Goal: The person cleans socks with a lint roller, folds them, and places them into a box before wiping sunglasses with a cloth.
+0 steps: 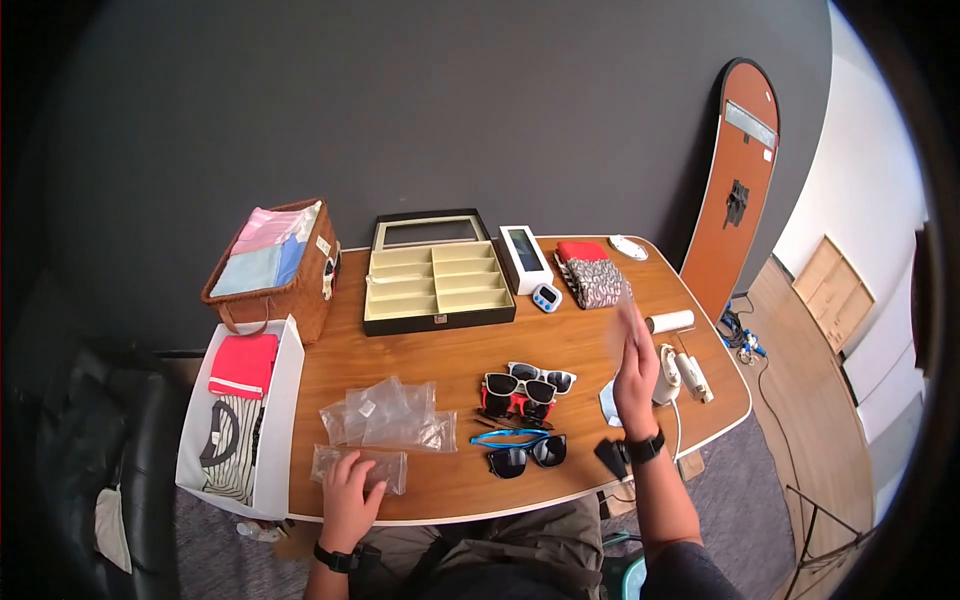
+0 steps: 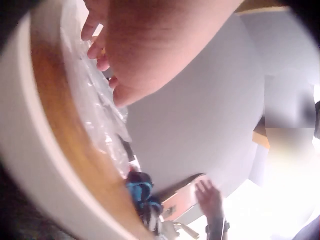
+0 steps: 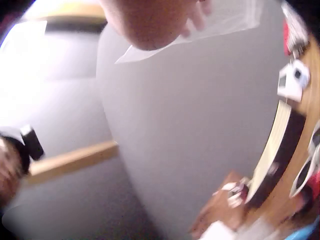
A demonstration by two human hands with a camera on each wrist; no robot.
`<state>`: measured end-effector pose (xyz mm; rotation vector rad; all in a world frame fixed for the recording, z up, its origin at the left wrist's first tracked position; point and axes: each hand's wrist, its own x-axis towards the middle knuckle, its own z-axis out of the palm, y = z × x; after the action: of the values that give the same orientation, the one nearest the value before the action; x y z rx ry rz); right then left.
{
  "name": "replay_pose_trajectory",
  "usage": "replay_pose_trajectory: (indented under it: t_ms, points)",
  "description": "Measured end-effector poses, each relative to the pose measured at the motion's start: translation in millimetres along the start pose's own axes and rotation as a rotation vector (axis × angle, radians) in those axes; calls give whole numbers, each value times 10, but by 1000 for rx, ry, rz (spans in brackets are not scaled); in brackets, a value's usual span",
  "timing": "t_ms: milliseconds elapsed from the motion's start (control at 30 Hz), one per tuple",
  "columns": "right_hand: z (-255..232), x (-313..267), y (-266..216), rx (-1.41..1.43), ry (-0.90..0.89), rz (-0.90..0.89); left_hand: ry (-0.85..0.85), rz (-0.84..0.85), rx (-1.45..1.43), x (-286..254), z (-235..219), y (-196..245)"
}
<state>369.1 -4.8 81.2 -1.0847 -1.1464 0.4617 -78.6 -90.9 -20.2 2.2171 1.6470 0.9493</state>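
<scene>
Several clear plastic bags (image 1: 385,415) lie on the front left of the table. My left hand (image 1: 350,495) rests with relaxed, spread fingers on the nearest one (image 1: 392,470); the left wrist view shows that hand (image 2: 145,50) by the crinkled plastic (image 2: 92,110). Raised above the table's right side, my right hand (image 1: 637,385) holds a clear bag, blurred in the head view; the right wrist view shows the hand (image 3: 150,20) against its film (image 3: 230,17). Its exact finger hold is partly hidden. Several sunglasses (image 1: 527,455) lie between the hands.
Behind the bags stands an open compartment case (image 1: 440,320). A wicker basket (image 1: 300,310) and a white box (image 1: 285,420) of folded clothes are at left. A white boxed device (image 1: 525,260), timer (image 1: 547,297), patterned cloth (image 1: 595,284), white roll (image 1: 670,321) and corded item (image 1: 668,375) stand toward the right.
</scene>
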Motion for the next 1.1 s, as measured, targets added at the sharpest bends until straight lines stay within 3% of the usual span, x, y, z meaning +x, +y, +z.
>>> replay_pose_trajectory:
  t_ms: [67,133,167,200,267,300,367,467,533,600,633,700,767,800,833,867,933,1000,1100]
  points:
    - [-19,231,-16,-905,-75,-607,-38,-10,19,-102,86,-73]
    - [35,385,419,-1057,-275,-460,-82,44,118,-122,110,-36]
    - [-43,442,904,-1158,-374,-389,-78,46,118,-126,117,-26]
    - [-107,455,1213,-1293,-551,-217,-85,49,134,-128,124,-17]
    - [-91,376,1348,-1262,-693,247,-99,50,167,-144,140,-10]
    - [-103,340,1430,-1260,-697,242,-95,45,168,-160,148,-22]
    - [-127,322,1505,-1217,-534,150,-135,51,163,-181,170,-36]
    - [-143,333,1527,-1247,-691,269,-140,60,231,-204,206,7]
    - [-172,378,1521,-1194,-663,250,-146,77,258,-202,257,80]
    - [-140,414,1485,-1195,-537,96,-149,74,295,-196,300,185]
    - [-63,390,1449,-1183,-561,96,-162,94,289,-195,329,262]
    - [220,180,811,-1050,-480,-151,-203,109,272,-229,373,419]
    - [573,-255,358,-878,-530,-404,-231,111,236,-249,417,543]
    - [768,-543,52,-632,-664,-338,-178,99,218,-258,467,558]
    - [967,-849,-215,-568,-717,-432,-133,74,150,-244,472,569]
    - [1111,-1106,-243,-507,-926,-408,-86,55,81,-202,466,567]
    - [1311,-1801,28,-462,-1043,-417,-82,57,48,-129,416,467]
    - [1395,-2141,134,-657,-1044,-476,-80,54,14,-132,337,326]
    - [1409,-2193,139,-766,-1028,-554,-169,45,402,-222,170,30]
